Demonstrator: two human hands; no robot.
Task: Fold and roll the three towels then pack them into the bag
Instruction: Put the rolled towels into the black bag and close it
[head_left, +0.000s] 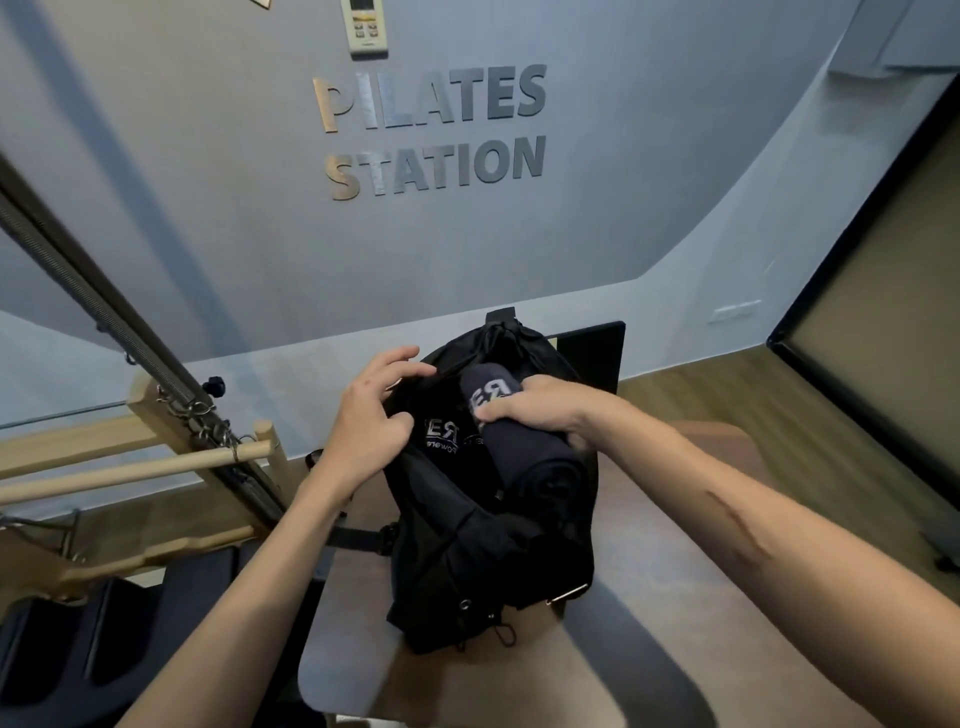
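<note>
A black bag (467, 561) stands open on a light wooden surface (597, 670). My right hand (535, 408) grips a rolled dark navy towel (524, 457) with white lettering, which lies slanted in the bag's opening, its spiral end toward me. Another dark rolled towel (444, 431) with white lettering sits inside the bag to the left of it. My left hand (371, 415) rests on the bag's left rim, thumb inside the opening against that towel, fingers spread above the edge. A third towel is not visible.
Wooden pilates apparatus with bars (130, 470), springs and a metal frame (104, 322) stands to the left. A black padded carriage (93, 639) lies at lower left. A grey wall with lettering (431, 130) rises behind, and a dark-framed panel (878, 338) is at right.
</note>
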